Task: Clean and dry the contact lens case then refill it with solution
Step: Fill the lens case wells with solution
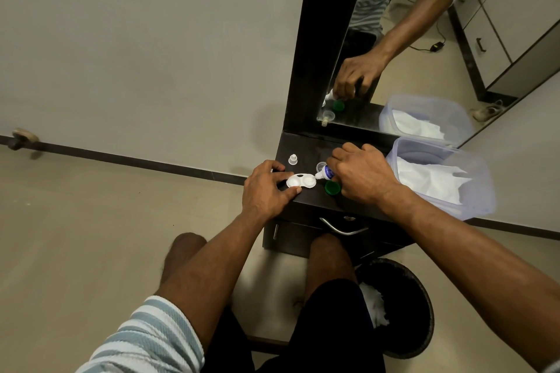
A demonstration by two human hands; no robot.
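Left hand: the left hand (pixel 266 188) is pinching the white plastic double-well contact lens case (pixel 300 181) between thumb and fingers, pinning it flat, most likely so it cannot slide while being filled.
Right hand: the right hand (pixel 360 174) is curling round the small white solution bottle with a blue label (pixel 325 173), tipping it on its side so the nozzle is pointing toward 9 o'clock, right at the case's nearer well.
Case position: it is lying open on the dark glossy bench (pixel 309 200), near the front left corner, both wells facing up; whether liquid is in them I cannot tell.
Caps: the green round screw cap (pixel 331 188) is sitting at 3 o'clock of the case, just beside it; a clear round cap (pixel 321 166) is resting at 1 o'clock, and a small white bottle cap (pixel 292 159) at 12 o'clock, all parked within reach for closing up.
Tub: a translucent lilac plastic tub (pixel 472 179) at 3 o'clock is holding crumpled white tissue (pixel 430 182).
Bin: a black round waste bin (pixel 403 312) on the floor is holding used white tissue.
Stage: drying looks done; refilling is under way.
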